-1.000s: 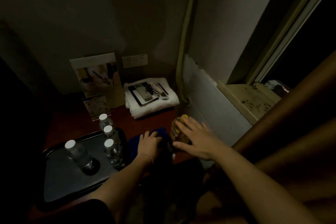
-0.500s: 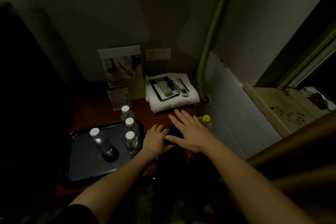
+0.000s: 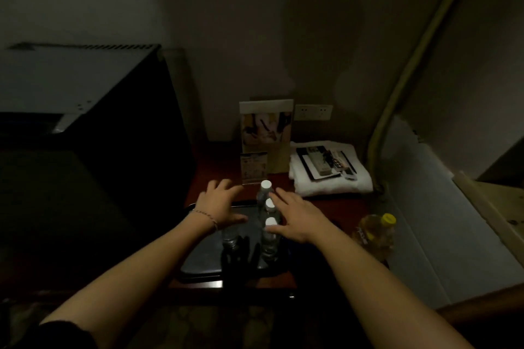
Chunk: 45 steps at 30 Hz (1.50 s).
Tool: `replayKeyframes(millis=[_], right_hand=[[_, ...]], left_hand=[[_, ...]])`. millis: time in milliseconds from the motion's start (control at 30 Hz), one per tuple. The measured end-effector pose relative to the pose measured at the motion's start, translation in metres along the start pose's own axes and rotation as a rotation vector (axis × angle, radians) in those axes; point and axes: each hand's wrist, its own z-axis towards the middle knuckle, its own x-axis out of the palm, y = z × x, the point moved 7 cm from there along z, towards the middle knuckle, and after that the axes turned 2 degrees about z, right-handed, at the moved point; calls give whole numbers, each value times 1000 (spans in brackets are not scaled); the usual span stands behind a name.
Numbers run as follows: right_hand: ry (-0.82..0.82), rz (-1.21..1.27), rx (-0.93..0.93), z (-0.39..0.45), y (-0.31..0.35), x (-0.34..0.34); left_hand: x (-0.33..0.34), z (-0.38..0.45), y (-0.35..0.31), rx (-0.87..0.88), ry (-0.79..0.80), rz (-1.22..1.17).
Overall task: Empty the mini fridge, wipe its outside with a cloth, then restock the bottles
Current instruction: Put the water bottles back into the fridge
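A dark mini fridge point(image 3: 93, 156) with a pale top stands at the left, its door side in shadow. Several clear water bottles with white caps point(image 3: 266, 204) stand on a dark tray point(image 3: 204, 261) on the red-brown table. My left hand point(image 3: 219, 207) hovers over the tray's far left, fingers spread, above one bottle point(image 3: 229, 235). My right hand point(image 3: 293, 218) reaches over the row of bottles with straight fingers, holding nothing. A yellow-capped bottle point(image 3: 377, 232) of amber drink stands at the table's right edge. The blue cloth is not in view.
A folded white towel point(image 3: 331, 181) with a remote and cards on it lies at the back right. A picture stand point(image 3: 266, 133) and a small sign point(image 3: 253, 167) stand behind the tray. A wall socket point(image 3: 313, 112), a pipe and a pale panel lie to the right.
Both hands left the blue cloth and the yellow-capped bottle and moved left over the tray of water bottles. The view swung left, bringing the fridge in.
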Motion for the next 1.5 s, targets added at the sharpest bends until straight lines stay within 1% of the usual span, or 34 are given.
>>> replayKeyframes(millis=[67,100,200,267,400,633,867,1000,1100,1333,1500], right_hand=[[42,-26,13,16,14,16],[67,-26,34,21,16,24],[134,5,105,34,17,47],[150,38,156,41,14,57],[83,142,259,46,15,71],[-26,213,364,46,17,80],[-111,234,388,37,24,84],[-122,234,396,32,25,87],[-117,234,370,28,30,90],[-110,215,278,24,37,91],[-101,162,280,29,34,89]], left_hand=[[26,0,15,-8,99,-15],[37,1,16,0,117,-14],[54,10,23,46,121,-4],[58,18,26,68,119,-37],[64,27,25,129,86,-117],[71,30,35,193,48,-209],[77,27,41,238,11,-256],[81,21,44,238,39,-274],[82,15,48,236,32,-272],[83,-5,59,137,-10,-283],[78,0,60,107,-23,-317]])
